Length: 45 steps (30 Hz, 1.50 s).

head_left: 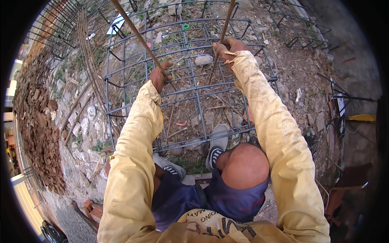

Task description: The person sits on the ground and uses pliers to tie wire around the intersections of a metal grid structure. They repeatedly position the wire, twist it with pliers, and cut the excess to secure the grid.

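My left hand (161,76) is closed around a long, thin, rust-brown steel bar (137,34), which slants up and away to the upper left. In my right hand (229,48) is a second rust-brown steel bar (227,20), gripped above the far right part of the grid. It stands steeper than the first. Both bars have lower ends reaching down among the crossed bars of a grey rebar cage (197,87). The cage lies in front of my feet, its near edge by my shoes.
Rubble and dry weeds cover the ground. Long thin rods (87,52) lie left of the cage, beside heaped brown soil (36,133). Another rebar cage (300,24) lies at the far right. Bricks (94,211) are stacked at the lower left. A pale sheet (118,23) lies beyond.
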### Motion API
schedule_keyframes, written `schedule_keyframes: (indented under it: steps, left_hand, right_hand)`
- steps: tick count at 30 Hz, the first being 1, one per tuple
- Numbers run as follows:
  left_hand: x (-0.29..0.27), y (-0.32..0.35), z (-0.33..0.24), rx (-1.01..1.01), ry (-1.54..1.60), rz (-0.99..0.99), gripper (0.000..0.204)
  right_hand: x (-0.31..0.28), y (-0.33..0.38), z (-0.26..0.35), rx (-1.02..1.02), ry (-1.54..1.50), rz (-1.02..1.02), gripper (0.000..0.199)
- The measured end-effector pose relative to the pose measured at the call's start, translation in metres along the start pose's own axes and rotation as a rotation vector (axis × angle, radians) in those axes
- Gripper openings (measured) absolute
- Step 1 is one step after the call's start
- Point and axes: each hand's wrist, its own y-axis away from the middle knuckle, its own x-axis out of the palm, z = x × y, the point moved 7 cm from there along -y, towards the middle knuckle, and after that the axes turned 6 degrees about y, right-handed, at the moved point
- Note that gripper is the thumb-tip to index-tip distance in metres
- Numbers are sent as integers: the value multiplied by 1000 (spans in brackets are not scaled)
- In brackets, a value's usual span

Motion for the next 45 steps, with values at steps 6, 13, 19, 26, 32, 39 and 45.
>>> schedule_keyframes:
  steps: [6,13,19,26,32,39,45]
  left_hand:
    - [-15,-8,6,70,81,-4,63]
    - [-1,-9,17,119,319,-97,37]
    - [-3,-12,13,128,336,-71,43]
    - [-5,16,9,3,419,-202,27]
    - [-3,129,-12,588,65,-426,38]
    - [41,109,145,-322,-20,-15,36]
    - [95,23,161,114,-959,170,29]
  right_hand:
    - [-12,-20,2,-89,190,-158,40]
    - [-16,13,13,-270,217,-165,42]
    - [-11,2,6,-265,152,-166,39]
    - [-11,-14,-1,-181,153,-60,42]
    - [-9,-8,-3,-276,159,-128,43]
    - [-11,-8,-3,-285,36,-27,45]
    - [-9,-14,-5,-399,-52,-7,40]
